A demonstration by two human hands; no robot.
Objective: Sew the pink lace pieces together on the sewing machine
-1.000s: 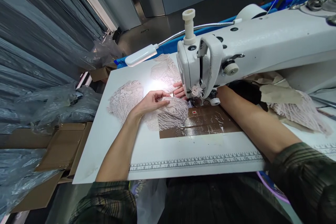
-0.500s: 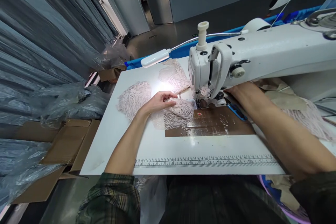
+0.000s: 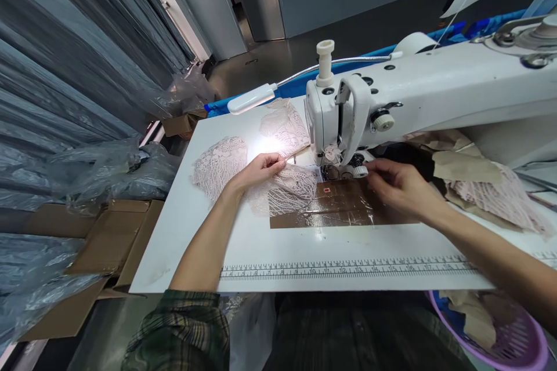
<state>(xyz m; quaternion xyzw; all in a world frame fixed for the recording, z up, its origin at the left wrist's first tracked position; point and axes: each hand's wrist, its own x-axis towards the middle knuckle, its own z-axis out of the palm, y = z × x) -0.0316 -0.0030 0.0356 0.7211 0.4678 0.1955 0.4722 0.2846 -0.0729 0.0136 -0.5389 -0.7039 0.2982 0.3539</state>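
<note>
My left hand (image 3: 260,168) lies on a piece of pale pink lace (image 3: 290,190), with its fingers curled over the lace's upper edge just left of the needle. My right hand (image 3: 398,185) hovers over the brown taped patch (image 3: 331,208) in front of the white sewing machine (image 3: 435,87). Its fingers are curled and pinched together near the presser foot (image 3: 343,173); what they hold is hidden. Two more lace pieces lie on the table, one to the left (image 3: 219,162) and one behind under the lamp light (image 3: 284,124).
A gooseneck lamp (image 3: 252,98) shines on the white table (image 3: 191,232), which has a printed ruler (image 3: 348,269) along its front. Beige paper and pink lace (image 3: 491,182) pile up at right. A purple basket (image 3: 522,348) sits below right; cardboard boxes (image 3: 117,237) and plastic bags (image 3: 108,168) lie at left.
My right hand has come out from behind the machine head and now sits in front of the needle area. My left hand has stayed on the lace.
</note>
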